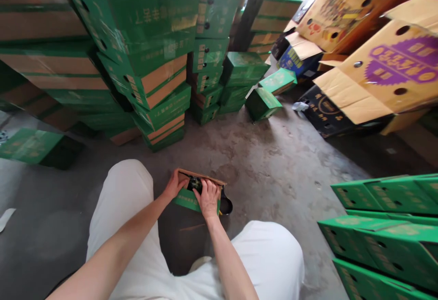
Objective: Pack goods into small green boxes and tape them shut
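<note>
A small green cardboard box (186, 198) with a brown inner flap stands on the concrete floor between my knees. My left hand (174, 185) grips its left edge, fingers curled round the rim. My right hand (209, 196) lies over the top front of the box, fingers bent and pressed on it. Something dark shows inside the opening between my hands. A black shoe tip (226, 205) sits just right of the box.
Tall stacks of green cartons (150, 63) fill the left and back. Brown and purple printed cartons (393, 63) lean at the right. More green cartons (383, 227) lie at the lower right. A loose green box (263, 103) sits on the concrete floor (273, 163).
</note>
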{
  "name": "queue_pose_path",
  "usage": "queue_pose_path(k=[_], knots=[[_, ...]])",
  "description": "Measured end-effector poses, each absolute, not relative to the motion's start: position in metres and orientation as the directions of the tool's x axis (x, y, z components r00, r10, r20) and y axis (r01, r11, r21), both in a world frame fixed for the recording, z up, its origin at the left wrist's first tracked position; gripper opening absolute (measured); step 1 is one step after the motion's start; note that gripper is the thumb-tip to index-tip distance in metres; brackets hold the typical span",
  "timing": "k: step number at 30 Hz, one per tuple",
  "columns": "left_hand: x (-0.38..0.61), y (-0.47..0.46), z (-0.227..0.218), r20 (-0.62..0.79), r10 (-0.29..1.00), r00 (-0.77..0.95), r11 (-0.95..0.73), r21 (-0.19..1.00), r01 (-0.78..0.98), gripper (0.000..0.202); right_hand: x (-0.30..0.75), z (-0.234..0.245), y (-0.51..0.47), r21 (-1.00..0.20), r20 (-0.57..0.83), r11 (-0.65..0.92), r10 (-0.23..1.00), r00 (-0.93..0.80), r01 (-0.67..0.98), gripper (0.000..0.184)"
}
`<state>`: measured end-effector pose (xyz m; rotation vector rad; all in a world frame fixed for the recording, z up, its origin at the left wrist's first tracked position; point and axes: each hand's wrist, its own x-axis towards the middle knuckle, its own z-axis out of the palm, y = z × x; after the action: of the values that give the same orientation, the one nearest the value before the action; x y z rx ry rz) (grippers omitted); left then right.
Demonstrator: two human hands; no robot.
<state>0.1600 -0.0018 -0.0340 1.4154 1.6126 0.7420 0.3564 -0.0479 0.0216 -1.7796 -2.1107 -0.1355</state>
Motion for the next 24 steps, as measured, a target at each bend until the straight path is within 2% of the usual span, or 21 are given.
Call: queue_pose_path(k=[2, 5, 8, 12, 16, 19, 24], knots=[[0.161, -0.002, -0.038, -0.164, 0.986, -0.022, 0.154, 0.859, 0.488, 0.067, 0.352, 0.026, -0.048, -0.162, 0.415, 0.261, 0.893, -0.175, 0.952, 0.047], [0.162, -0.002, -0.042, -0.138, 0.990, -0.034, 0.137, 0.857, 0.498, 0.065, 0.344, 0.041, -0.041, -0.187, 0.428, 0.241, 0.892, -0.142, 0.952, 0.055], [0.163, -0.002, -0.043, -0.138, 0.989, -0.044, 0.141, 0.854, 0.500, 0.061, 0.337, 0.063, -0.033, -0.252, 0.349, 0.213, 0.930, -0.117, 0.944, 0.057], [0.162, -0.002, -0.039, -0.148, 0.988, -0.035, 0.146, 0.854, 0.500, 0.056, 0.333, 0.085, -0.031, -0.357, 0.226, 0.190, 0.968, -0.112, 0.914, 0.041], [0.157, -0.003, -0.033, -0.174, 0.985, 0.019, 0.141, 0.854, 0.501, 0.057, 0.335, 0.091, -0.040, -0.403, 0.190, 0.193, 0.974, -0.124, 0.895, 0.034], [0.149, -0.003, -0.026, -0.196, 0.976, 0.091, 0.125, 0.855, 0.503, 0.063, 0.340, 0.092, -0.045, -0.392, 0.181, 0.226, 0.969, -0.166, 0.892, 0.038], [0.132, -0.001, -0.010, -0.281, 0.933, 0.224, 0.134, 0.851, 0.508, 0.091, 0.348, 0.088, -0.059, -0.377, 0.140, 0.237, 0.970, -0.198, 0.895, 0.041]])
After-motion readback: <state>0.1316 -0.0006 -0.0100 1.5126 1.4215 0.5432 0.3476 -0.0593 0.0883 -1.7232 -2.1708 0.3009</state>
